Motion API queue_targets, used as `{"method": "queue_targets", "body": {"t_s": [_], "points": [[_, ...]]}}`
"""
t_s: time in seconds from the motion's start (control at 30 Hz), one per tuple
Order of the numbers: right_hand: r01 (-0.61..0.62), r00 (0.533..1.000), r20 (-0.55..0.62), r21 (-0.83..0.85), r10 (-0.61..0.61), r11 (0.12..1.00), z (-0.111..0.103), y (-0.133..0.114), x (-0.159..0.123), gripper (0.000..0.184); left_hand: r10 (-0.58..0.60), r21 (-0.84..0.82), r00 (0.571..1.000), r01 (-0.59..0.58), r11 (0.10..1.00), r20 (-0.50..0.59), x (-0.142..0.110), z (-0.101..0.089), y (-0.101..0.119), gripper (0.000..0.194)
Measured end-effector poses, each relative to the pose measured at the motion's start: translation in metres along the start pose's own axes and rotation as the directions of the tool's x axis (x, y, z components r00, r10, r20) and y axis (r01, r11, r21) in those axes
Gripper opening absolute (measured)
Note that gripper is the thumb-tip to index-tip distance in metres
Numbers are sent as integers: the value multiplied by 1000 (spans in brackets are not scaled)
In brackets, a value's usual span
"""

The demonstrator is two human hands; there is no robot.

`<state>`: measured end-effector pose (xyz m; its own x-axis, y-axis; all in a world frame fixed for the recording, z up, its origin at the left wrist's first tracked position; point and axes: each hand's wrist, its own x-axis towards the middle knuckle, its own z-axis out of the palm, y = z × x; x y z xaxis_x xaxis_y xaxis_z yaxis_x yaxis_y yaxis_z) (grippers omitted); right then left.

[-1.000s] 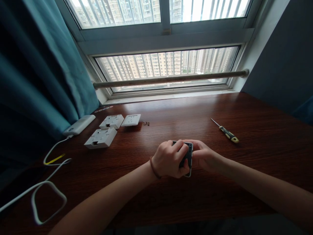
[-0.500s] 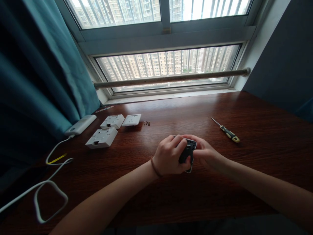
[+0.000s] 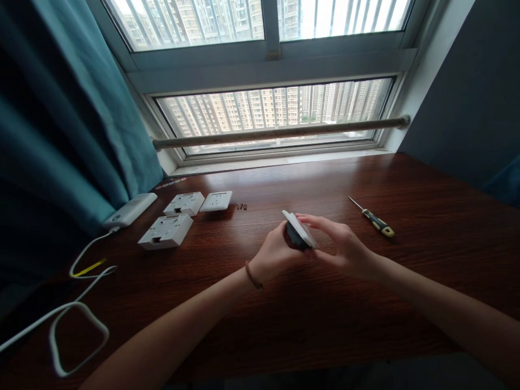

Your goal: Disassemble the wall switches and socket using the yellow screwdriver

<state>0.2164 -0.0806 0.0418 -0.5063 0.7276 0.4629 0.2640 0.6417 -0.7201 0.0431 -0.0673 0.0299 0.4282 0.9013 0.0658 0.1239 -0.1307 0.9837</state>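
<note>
With fingers (image 3: 320,221) of left hand (image 3: 273,249) and right hand (image 3: 347,246), gripping a flat, dark-backed white plastic plate (image 3: 299,233), left of the slim black-and-yellow metal screwdriver (image 3: 374,220). Probably light and stiff; best held by edges.

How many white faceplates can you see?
2: the held plate, tilted between the left hand and right hand, and the socket plate, just right of the far white box. Anything behind the hands would be hidden.
</note>
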Motion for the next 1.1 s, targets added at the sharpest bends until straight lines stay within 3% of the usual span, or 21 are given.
{"method": "queue_targets", "body": {"t_s": [0.1,0.2,0.3,0.47,0.63,0.77,0.93,1.1], "points": [[-65,998,30,79,63,995,-2,5,2,66,83,-97,986,-69,993,143,2,0,1,59],[-146,989,53,125,140,981,-1,5,2,74,110,-19,979,-109,994,170,2,-2,2,71],[-209,975,95,95,200,973,2,2,2,80,81,61,971,-97,993,223,1,-5,3,70],[-283,950,171,113,262,953,0,-2,3,67,-14,-33,959,24,999,282,1,-4,7,67],[-297,948,149,86,282,951,-3,-10,5,43,-28,-189,967,77,979,253,0,2,5,56],[-309,947,111,54,301,950,-2,-9,4,39,-36,-214,972,87,973,233,1,3,4,45],[-225,971,75,-40,227,974,1,-2,2,53,-11,-193,947,77,978,322,2,3,7,47],[-1,997,80,-199,17,980,6,-3,-3,56,1,-130,970,31,991,242,0,7,5,45]]}}
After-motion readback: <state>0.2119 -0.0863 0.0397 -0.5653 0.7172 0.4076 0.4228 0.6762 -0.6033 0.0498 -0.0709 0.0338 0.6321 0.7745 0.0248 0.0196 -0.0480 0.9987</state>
